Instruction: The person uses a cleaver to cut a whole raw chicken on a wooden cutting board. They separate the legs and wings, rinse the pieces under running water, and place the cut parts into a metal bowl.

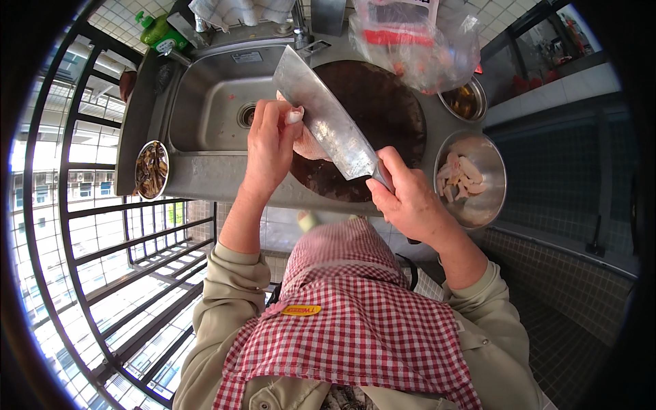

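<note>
My right hand grips the handle of a broad metal cleaver, its blade slanting up and left over a round dark chopping board. Pinched in the fingers of my left hand is a piece of raw poultry with pale pink skin and a white bone end. The blade hides part of the meat, so I cannot tell whether its edge touches it. A steel bowl with raw meat pieces stands right of the board.
A steel sink lies at the left, with a small dish of brown dried pieces at its near corner. Plastic bags rest behind the board, beside a smaller steel bowl of dark liquid. A green soap bottle stands back left.
</note>
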Demonstrator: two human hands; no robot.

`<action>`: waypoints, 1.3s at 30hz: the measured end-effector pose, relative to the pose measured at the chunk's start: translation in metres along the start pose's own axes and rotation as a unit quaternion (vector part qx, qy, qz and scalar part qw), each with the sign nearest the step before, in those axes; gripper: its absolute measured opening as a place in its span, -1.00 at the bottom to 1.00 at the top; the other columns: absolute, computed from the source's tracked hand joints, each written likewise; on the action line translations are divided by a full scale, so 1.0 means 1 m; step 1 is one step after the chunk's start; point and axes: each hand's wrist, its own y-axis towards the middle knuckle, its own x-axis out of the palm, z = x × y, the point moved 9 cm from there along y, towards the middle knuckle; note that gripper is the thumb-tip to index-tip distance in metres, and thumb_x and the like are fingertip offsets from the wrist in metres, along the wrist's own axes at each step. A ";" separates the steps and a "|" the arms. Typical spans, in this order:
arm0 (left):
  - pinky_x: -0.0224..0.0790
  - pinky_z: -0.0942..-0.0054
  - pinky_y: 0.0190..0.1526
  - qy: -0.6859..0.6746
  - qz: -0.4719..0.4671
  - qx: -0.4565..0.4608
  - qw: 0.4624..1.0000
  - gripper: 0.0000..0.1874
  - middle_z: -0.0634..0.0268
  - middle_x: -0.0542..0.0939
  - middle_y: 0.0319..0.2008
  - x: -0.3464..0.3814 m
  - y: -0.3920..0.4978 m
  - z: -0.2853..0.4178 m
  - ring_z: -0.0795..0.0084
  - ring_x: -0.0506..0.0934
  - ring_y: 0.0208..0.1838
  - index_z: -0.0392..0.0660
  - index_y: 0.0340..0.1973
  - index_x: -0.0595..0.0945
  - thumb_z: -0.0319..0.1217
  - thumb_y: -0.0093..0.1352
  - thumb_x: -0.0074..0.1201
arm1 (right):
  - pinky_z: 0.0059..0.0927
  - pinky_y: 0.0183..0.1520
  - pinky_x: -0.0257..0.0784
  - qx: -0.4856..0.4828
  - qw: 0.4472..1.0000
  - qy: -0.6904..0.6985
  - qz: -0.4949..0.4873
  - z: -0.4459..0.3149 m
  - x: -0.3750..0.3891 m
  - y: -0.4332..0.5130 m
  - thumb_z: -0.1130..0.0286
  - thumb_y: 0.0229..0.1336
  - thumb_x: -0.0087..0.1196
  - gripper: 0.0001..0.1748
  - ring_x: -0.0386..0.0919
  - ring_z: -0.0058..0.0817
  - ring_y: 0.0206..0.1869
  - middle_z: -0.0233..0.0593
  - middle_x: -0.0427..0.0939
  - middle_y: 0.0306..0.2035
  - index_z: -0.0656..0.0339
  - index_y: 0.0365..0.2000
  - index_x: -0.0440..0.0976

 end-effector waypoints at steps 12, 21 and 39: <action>0.37 0.47 -0.32 0.042 -0.016 0.031 0.998 -0.79 0.19 0.51 -0.34 -0.004 0.008 0.006 0.37 0.49 -0.40 -0.27 -0.19 0.52 -0.68 0.26 0.10 | -0.04 -0.51 0.36 0.024 0.999 -0.037 -0.030 0.001 0.009 0.003 0.49 0.20 0.04 -0.71 0.52 0.10 -0.54 0.12 0.45 -0.65 0.42 -0.22 0.16; 0.39 0.42 -0.34 0.042 -0.027 0.030 0.998 -0.83 0.18 0.50 -0.31 -0.002 0.012 0.006 0.32 0.51 -0.44 -0.23 -0.20 0.50 -0.63 0.30 0.07 | -0.27 -0.55 0.33 0.035 0.999 -0.004 -0.014 0.005 -0.003 0.000 0.45 0.25 0.01 -0.78 0.47 -0.27 -0.63 -0.11 0.43 -0.63 0.33 -0.25 0.20; 0.37 0.47 -0.41 0.017 -0.007 -0.017 1.000 -0.78 0.23 0.48 -0.31 0.001 0.012 -0.014 0.47 0.51 -0.49 -0.22 -0.18 0.51 -0.62 0.27 0.14 | -0.32 -0.51 0.31 0.055 0.997 0.047 0.015 0.013 0.004 -0.006 0.46 0.26 0.01 -0.79 0.50 -0.32 -0.60 -0.06 0.42 -0.60 0.33 -0.24 0.21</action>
